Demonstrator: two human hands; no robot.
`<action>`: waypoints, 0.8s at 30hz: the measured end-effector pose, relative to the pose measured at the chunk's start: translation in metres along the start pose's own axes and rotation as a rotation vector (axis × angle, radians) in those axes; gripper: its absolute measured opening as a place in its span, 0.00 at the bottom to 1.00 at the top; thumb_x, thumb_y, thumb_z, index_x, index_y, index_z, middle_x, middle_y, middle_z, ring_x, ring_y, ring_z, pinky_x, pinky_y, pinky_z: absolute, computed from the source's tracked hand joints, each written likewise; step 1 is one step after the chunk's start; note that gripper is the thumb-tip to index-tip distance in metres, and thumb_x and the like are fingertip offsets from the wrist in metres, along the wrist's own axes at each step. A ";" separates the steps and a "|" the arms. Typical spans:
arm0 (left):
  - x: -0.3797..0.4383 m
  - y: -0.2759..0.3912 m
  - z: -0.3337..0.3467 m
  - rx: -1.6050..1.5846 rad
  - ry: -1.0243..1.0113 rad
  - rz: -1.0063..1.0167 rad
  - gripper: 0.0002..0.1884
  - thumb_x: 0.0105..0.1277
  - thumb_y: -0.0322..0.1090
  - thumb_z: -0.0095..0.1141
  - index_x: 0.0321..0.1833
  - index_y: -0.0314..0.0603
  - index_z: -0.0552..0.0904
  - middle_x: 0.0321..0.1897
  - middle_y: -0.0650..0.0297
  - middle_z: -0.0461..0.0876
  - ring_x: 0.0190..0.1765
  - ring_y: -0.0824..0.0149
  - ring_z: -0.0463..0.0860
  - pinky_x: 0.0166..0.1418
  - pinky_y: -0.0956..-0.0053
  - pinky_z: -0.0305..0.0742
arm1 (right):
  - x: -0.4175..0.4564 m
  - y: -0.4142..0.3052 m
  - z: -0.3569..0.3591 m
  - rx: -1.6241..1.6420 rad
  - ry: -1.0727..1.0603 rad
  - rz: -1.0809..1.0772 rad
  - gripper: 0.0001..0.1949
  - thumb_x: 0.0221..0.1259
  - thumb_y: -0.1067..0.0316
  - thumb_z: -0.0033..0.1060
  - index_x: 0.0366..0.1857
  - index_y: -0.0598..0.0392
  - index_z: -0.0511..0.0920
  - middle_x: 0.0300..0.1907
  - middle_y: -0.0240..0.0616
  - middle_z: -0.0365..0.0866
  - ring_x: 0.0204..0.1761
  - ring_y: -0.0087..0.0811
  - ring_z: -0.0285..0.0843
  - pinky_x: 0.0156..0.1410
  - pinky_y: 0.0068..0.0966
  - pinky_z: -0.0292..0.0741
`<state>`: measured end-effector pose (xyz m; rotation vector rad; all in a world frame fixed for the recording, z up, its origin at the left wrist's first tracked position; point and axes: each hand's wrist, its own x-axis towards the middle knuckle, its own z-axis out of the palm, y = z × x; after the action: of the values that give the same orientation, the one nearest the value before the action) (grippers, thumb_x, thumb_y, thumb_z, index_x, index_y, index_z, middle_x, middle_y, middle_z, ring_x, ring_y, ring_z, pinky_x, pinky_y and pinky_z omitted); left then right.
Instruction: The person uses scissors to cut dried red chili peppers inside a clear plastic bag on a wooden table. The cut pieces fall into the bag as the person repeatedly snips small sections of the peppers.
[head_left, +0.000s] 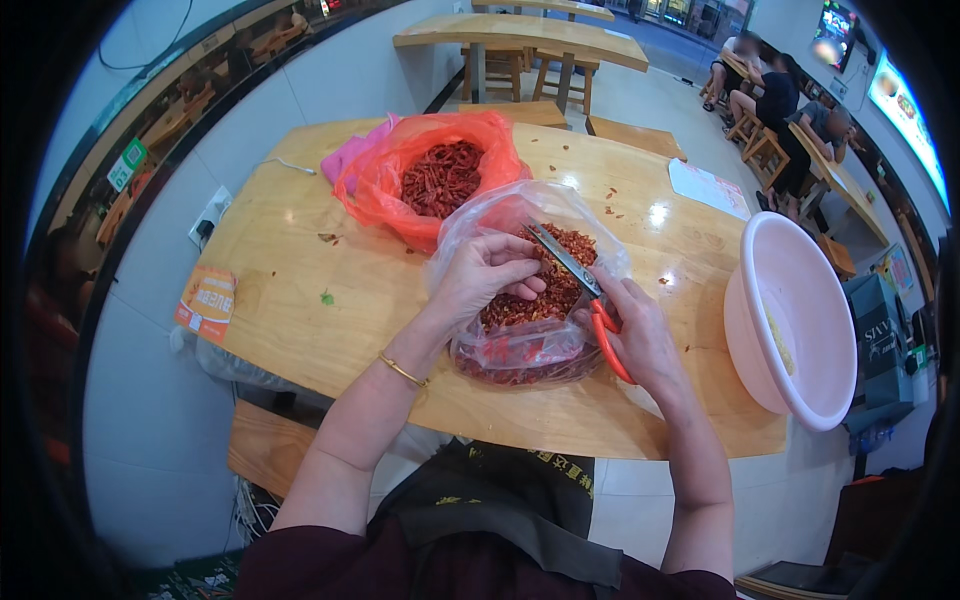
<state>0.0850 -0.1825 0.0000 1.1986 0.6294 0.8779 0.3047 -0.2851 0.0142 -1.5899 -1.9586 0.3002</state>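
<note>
My right hand (634, 322) is closed around the red handles of metal scissors (566, 259), whose blades point up and left over a clear plastic bag (592, 202). Cut dried red chilies (551, 289) fill the bag. Just left of the blades, my left hand (495, 274) is held over the bag with its fingers curled and fingertips near the thumb; whether a small piece is between them cannot be told. Behind, to the left, a red plastic bag (360, 191) lies open with whole dried chilies (442, 178) inside.
A pink plastic basin (739, 330) stands tilted at the table's right end, with yellowish bits inside. On the wooden table (285, 277) are chili scraps, a green leaf piece (327, 298), a pink cloth (356, 154) and a paper sheet (709, 187). Several people sit at far right tables.
</note>
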 end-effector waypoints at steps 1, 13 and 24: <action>0.000 0.000 0.001 -0.006 0.012 0.008 0.11 0.71 0.28 0.62 0.52 0.32 0.82 0.42 0.56 0.87 0.36 0.69 0.88 0.38 0.80 0.86 | 0.000 -0.002 -0.001 -0.014 0.007 0.027 0.26 0.62 0.60 0.69 0.64 0.53 0.74 0.39 0.51 0.78 0.39 0.55 0.79 0.45 0.45 0.76; 0.000 -0.005 0.000 -0.006 -0.037 0.033 0.09 0.71 0.25 0.59 0.52 0.32 0.82 0.42 0.54 0.87 0.37 0.67 0.89 0.39 0.77 0.88 | 0.001 -0.001 0.005 -0.087 0.055 -0.099 0.27 0.63 0.60 0.67 0.64 0.58 0.72 0.41 0.53 0.76 0.44 0.54 0.77 0.51 0.46 0.74; -0.002 0.000 0.001 0.050 -0.046 -0.002 0.12 0.72 0.31 0.61 0.53 0.32 0.83 0.41 0.58 0.88 0.36 0.71 0.88 0.38 0.80 0.87 | -0.001 0.002 0.006 -0.032 0.029 -0.028 0.26 0.62 0.59 0.69 0.64 0.54 0.73 0.37 0.51 0.76 0.39 0.53 0.79 0.44 0.44 0.76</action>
<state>0.0853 -0.1847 -0.0001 1.2593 0.6182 0.8354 0.3034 -0.2844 0.0080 -1.5761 -1.9713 0.2347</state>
